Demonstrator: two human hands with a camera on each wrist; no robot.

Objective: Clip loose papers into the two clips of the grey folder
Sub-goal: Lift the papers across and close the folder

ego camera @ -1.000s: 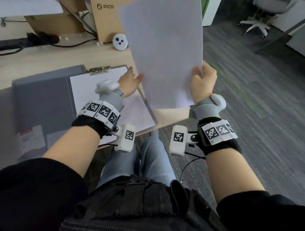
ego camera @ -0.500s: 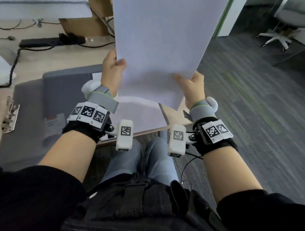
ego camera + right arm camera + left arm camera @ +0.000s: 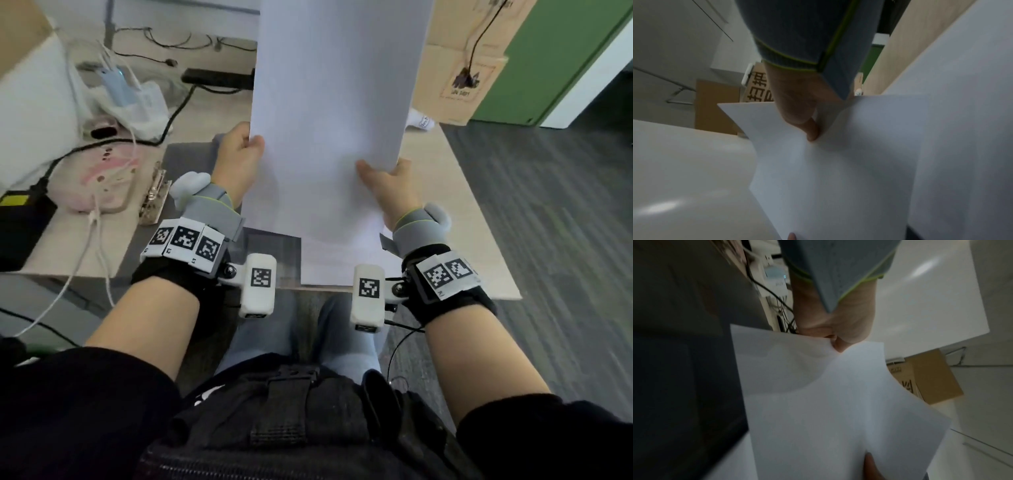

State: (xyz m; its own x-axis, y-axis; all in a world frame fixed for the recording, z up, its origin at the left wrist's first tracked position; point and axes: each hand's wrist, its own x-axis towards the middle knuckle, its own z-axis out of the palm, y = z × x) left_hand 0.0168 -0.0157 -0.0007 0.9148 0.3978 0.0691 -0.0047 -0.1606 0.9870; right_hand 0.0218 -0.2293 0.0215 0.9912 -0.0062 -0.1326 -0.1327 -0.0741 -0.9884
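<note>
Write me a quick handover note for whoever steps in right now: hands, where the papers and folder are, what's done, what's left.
Left hand: grips the left edge of the loose papers.
Right hand: grips their lower right edge.
The papers stand upright above the grey folder, which lies open on the desk with more white sheets on it. One metal clip shows at the folder's left edge, nothing in it; the other is hidden.
Done: sheets gathered in both hands.
Left: lower them, slide under a clip. Whether the lying sheets are clipped cannot be told.

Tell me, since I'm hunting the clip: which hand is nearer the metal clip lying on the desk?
Left. The left hand is just right of the metal clip; the right hand is farther right.
</note>
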